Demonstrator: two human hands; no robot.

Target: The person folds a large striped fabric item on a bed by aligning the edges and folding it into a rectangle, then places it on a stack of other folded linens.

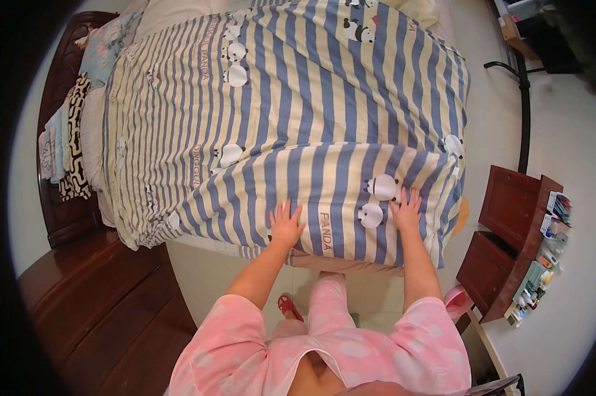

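A blue and cream striped duvet printed with pandas covers most of the bed in front of me. Its near part is folded back over itself, making a raised layer toward my side. My left hand lies on this folded layer with fingers spread, left of a line of printed letters. Further right, my right hand rests on the same layer beside two printed panda heads, its fingers also apart. Neither hand grips the cloth. Below the duvet's near edge shows a strip of pinkish mattress side.
A dark wooden headboard stands at the left, with folded patterned cloths beside it. A dark wooden drawer unit is at the lower left. On the right are a red-brown cabinet topped with small items, a pink basin and a black stand.
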